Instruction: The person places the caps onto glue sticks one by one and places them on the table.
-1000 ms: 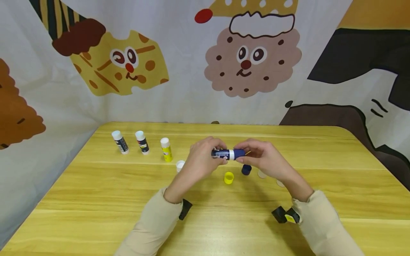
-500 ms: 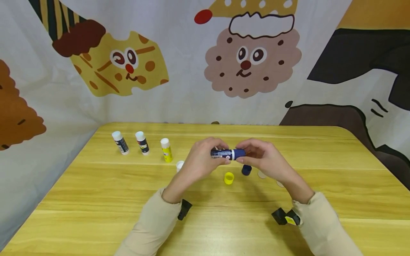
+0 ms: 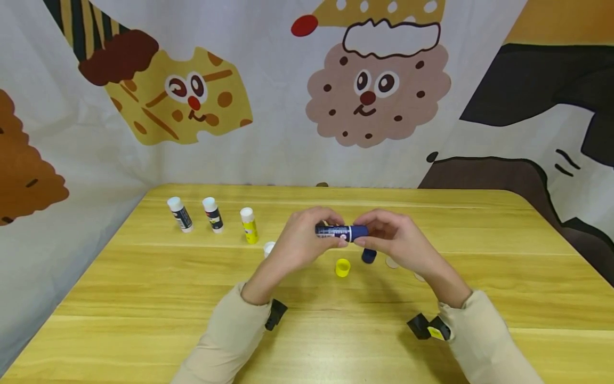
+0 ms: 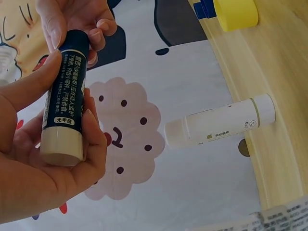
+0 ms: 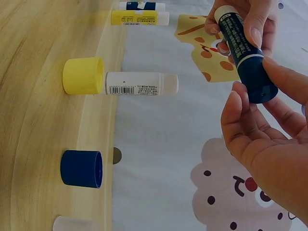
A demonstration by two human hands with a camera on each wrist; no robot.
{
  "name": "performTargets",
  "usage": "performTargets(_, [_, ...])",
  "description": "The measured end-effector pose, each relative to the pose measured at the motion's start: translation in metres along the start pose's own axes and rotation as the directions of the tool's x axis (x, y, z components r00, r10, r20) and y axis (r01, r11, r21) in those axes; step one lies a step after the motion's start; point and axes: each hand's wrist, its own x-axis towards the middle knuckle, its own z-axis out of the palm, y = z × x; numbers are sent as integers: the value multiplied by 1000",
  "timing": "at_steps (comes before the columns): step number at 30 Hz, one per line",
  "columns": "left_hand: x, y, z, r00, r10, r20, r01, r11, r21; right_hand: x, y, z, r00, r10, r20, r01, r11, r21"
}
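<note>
A dark blue glue stick [image 3: 333, 231] with a white base lies nearly level above the table between both hands. My left hand [image 3: 299, 237] grips its body, thumb along the label, as the left wrist view shows. My right hand [image 3: 395, 234] pinches its blue cap [image 5: 258, 84] between thumb and fingers. Only a thin pale band shows between cap and body. Below the hands stand a yellow cap [image 3: 342, 268] and a loose blue cap [image 3: 369, 255]. A white glue stick [image 5: 137, 83] stands upright, mostly hidden by my left hand in the head view.
At the back left, a yellow glue stick [image 3: 249, 226] and two dark-labelled glue sticks [image 3: 213, 215] stand upright in a row. Pale round pieces [image 3: 392, 262] lie right of the blue cap, partly behind my right hand. A patterned cloth [image 3: 278, 106] hangs behind the table [image 3: 144, 298].
The blue cap has slid left onto the glue stick, so the wide white band has narrowed to a thin line. Both hands keep their hold, almost in place.
</note>
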Motion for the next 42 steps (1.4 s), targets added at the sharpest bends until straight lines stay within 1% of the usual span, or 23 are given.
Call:
performTargets(12, [-1,0,-1,1000,27,8,-26,999,-24,0,1,1,999,-43,-7,43,999,6])
performTargets(20, [0,0,-1,998,54,14,-53,998,-26,-1,0,0,999,-42,-15,42,999,-13])
performTargets(25, [1,-1,0,998,58,19,-57,998,-39,-2,0,0,997,-78,-14,78,997,-18])
performTargets(34, [1,-1,0,998,67,16,-67,997,-43,-2,2,0,993,-116,-15,116,993,-32])
performTargets(42, [0,0,0,998,67,19,-66,996,-58,-2,4,1,980,-200,-10,200,980,-5])
